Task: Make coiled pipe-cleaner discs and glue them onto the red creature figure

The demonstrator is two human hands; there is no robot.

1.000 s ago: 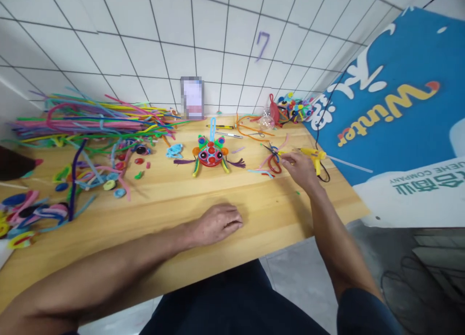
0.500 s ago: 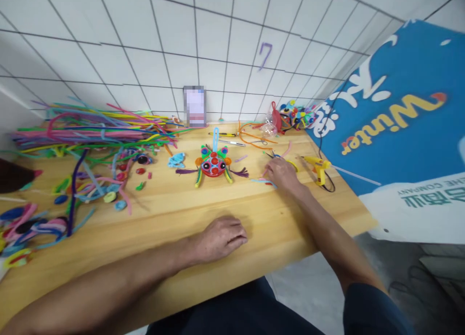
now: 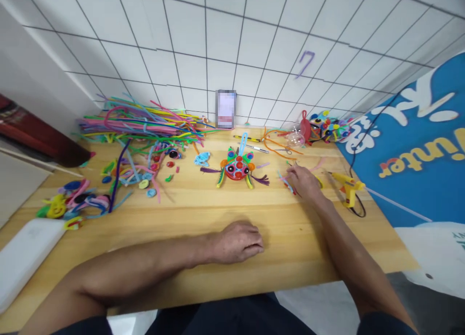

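My left hand (image 3: 238,240) lies palm down on the wooden table (image 3: 203,214) near its front edge, fingers flat and holding nothing. My right hand (image 3: 303,182) reaches out to the right of a colourful pipe-cleaner figure (image 3: 238,168). Its fingers are curled down over short pipe-cleaner pieces (image 3: 286,181); what they grip is hidden. A yellow glue gun (image 3: 347,186) lies just right of that hand, not touched.
A big heap of long pipe cleaners (image 3: 141,124) fills the back left, with loose coils and bits (image 3: 145,173) in front. More finished figures (image 3: 329,127) sit at the back right. A white flat box (image 3: 25,252) is at the left edge, a blue banner (image 3: 417,146) on the right.
My right hand has drawn away from the glue gun to the left, toward the short pieces. My view has swung left. The left hand has stayed put.
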